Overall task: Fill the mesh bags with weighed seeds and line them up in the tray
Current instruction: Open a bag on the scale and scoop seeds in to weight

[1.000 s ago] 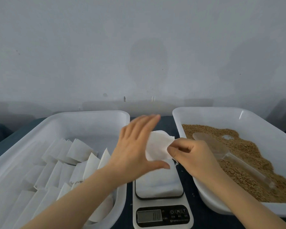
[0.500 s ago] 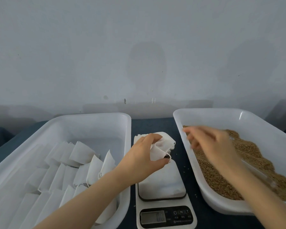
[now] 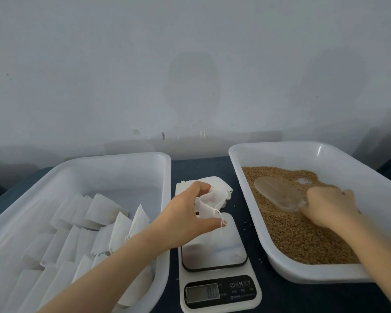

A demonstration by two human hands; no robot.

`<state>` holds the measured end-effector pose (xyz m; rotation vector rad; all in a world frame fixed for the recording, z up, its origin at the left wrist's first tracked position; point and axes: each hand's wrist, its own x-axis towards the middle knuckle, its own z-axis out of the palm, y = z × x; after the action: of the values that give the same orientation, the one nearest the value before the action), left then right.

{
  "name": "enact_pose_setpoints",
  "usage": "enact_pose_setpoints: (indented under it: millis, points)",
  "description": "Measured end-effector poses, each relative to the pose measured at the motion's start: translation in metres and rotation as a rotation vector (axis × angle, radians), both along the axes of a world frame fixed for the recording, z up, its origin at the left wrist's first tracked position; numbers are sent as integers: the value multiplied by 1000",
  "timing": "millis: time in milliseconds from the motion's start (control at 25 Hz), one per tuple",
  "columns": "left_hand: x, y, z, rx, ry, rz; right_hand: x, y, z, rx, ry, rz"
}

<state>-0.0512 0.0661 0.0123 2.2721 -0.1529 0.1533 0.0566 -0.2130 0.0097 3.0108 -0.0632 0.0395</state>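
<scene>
My left hand holds a white mesh bag by its mouth above the far end of the kitchen scale. The bag's drawstring dangles by my thumb. Behind it lies a small stack of empty bags. My right hand grips the handle of a clear plastic scoop that lies on the brown seeds in the right white tray. The left white tray holds rows of white bags.
The trays and the scale stand on a dark blue tabletop against a grey wall. A few loose seeds lie on the tabletop between scale and seed tray. The scale's display faces me at the near edge.
My right hand let go of the bag, moved right into the seed tray and took hold of the scoop. My left hand closed round the bag and keeps it over the scale.
</scene>
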Motion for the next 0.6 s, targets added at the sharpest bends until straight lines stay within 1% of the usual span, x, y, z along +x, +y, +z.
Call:
enact_pose_setpoints:
  millis: [120,160,280,480,600]
  points:
    - [1,0,-1,20,12,6,-3,2,1,252,-79,-1]
    - [1,0,-1,30,16,8,-5,3,2,275,-130,-3]
    - [1,0,-3,47,20,2,-8,1,1,177,-229,-15]
    - [3,2,-5,122,46,-9,-3,2,-1,113,-117,-101]
    - [3,2,-6,185,60,-12,0,6,-7,127,-93,-64]
